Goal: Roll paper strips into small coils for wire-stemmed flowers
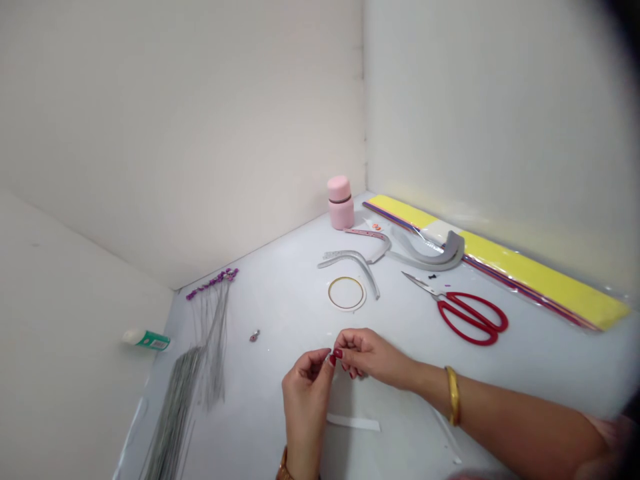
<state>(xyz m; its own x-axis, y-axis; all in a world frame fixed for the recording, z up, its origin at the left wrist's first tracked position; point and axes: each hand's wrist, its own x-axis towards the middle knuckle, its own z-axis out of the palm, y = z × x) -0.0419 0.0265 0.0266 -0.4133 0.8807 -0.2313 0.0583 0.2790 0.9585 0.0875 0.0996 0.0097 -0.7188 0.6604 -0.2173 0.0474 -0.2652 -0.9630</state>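
Left hand (306, 393), right hand (370, 357), pinching between them — perhaps — a tiny piece (333, 351)

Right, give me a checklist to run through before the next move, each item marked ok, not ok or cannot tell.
1. Pinch between the left hand and right hand: cannot tell; anything held between them is too small to see.
2. Red-handled scissors: ok; blades closed, lying to the right of the hands.
3. Thin gold ring: ok; lying flat, beyond the hands and apart from them.
4. Small beaded piece: ok; lying alone to the left of the hands.
5. Grey wire stems: ok; lying in a bundle to the left, not touching the hands.
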